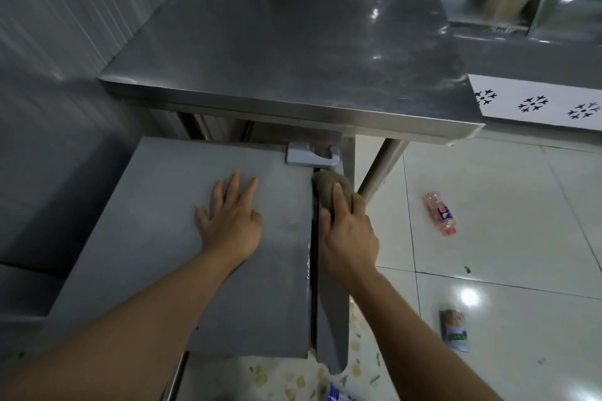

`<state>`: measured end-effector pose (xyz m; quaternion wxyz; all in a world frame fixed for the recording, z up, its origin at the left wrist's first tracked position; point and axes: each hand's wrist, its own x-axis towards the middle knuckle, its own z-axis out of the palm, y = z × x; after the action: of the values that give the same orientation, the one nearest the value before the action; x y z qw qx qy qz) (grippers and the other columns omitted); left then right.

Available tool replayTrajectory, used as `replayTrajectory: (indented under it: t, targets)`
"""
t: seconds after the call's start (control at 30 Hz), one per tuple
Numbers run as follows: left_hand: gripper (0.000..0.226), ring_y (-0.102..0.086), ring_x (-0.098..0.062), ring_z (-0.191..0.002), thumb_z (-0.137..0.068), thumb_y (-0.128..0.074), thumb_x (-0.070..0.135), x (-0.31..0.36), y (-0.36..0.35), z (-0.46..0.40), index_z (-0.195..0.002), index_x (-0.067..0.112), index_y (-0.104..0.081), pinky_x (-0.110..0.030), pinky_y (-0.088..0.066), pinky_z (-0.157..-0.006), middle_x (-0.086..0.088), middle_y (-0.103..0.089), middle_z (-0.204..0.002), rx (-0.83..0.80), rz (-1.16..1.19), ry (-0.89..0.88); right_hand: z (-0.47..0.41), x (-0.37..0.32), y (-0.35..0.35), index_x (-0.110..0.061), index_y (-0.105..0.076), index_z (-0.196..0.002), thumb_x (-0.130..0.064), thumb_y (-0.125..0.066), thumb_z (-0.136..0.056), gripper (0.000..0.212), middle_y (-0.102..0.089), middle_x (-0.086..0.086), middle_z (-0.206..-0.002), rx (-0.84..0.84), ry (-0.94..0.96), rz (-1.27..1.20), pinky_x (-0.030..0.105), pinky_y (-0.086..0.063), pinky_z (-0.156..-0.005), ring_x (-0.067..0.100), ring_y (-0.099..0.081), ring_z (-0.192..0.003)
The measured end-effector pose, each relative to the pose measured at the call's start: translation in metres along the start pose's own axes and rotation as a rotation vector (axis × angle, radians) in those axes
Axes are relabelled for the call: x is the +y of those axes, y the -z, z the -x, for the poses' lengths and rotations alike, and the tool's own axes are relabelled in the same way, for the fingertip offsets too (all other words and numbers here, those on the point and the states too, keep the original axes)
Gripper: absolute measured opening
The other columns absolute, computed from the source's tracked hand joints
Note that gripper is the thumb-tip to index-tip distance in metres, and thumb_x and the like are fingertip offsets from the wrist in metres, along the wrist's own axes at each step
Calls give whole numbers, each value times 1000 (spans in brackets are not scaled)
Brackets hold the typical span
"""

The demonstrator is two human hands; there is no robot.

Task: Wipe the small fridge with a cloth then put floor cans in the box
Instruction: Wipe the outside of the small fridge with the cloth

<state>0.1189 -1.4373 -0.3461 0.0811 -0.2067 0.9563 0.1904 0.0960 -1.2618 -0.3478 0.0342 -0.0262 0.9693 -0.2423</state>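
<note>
- Grey and flat, the top of the small fridge [156, 238] sits low beside a steel table [293, 42], its far edge tucked under the table's front edge.
- The left hand [229, 218] lies released and flat on the fridge top, fingers straight and spread, near its right edge.
- The right hand [348, 231] presses a brownish cloth [329, 184] against the top of the fridge door [332, 319], just below the white hinge [309, 155] at the far right corner; its fingers lie fairly straight over the cloth.
- A red-labelled bottle [440, 213] lies on the tiled floor [505, 254], well right of the fridge.
- A can [454, 329] lies nearer, also on the floor.
</note>
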Motion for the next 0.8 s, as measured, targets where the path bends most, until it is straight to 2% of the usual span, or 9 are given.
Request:
replayTrajectory:
  t: [0.1, 0.2, 0.37, 0.5, 0.57, 0.7, 0.8]
  targets:
    - [65, 11, -14, -145, -92, -37, 14, -4, 8, 6, -146, 38, -11, -53, 5, -115, 10, 8, -158, -41, 69, -26, -41, -6, 7, -27, -23, -141, -36, -30, -98, 44, -39, 13, -135, -30, -8, -23, 44, -44, -79, 38, -51, -110]
    - [64, 7, -12, -145, -92, -39, 12, -9, 3, 36, -145, 38, -16, -50, 0, -115, 10, 3, -158, -40, 59, -104, -51, -4, 12, -30, -18, -142, -30, -31, -97, 46, -45, 16, -128, -90, -29, -59, 44, -41, -76, 38, -54, -104]
    - [61, 0, -13, -145, -91, -44, 12, -18, -10, 90, -140, 44, -26, -51, -10, -110, 15, -4, -157, 16, 30, -131, 26, 5, 15, -29, -12, -149, -30, -35, -98, 55, -29, 12, -141, -128, 23, 7, 44, -47, -85, 36, -46, -114]
    - [62, 5, -13, -144, -93, -42, 11, -24, -11, 97, -141, 45, -22, -55, -4, -113, 17, 3, -157, -50, 57, -134, 124, 19, 15, -31, -10, -149, -39, -30, -98, 55, -17, 6, -149, -137, 43, 36, 40, -53, -82, 25, -45, -117]
    - [62, 9, -13, -144, -93, -40, 12, -25, -10, 95, -141, 45, -21, -55, 0, -114, 18, 6, -157, -82, 70, -132, 145, 18, 14, -31, -9, -148, -41, -29, -98, 55, -18, 5, -147, -131, 43, 73, 38, -52, -79, 24, -44, -115]
    - [61, 12, -14, -144, -94, -38, 13, -24, -5, 93, -143, 44, -19, -54, 4, -113, 16, 8, -157, -131, 81, -144, 94, 4, 13, -28, -20, -144, -39, -34, -98, 50, -30, 11, -140, -78, -11, 103, 42, -45, -82, 34, -45, -114]
    - [62, 10, -16, -145, -93, -40, 10, -24, 0, 93, -144, 39, -20, -53, 5, -114, 12, 7, -158, -149, 84, -177, 57, -3, 15, -27, -20, -145, -36, -33, -98, 50, -30, 14, -140, -114, -53, 88, 46, -42, -88, 39, -44, -117]
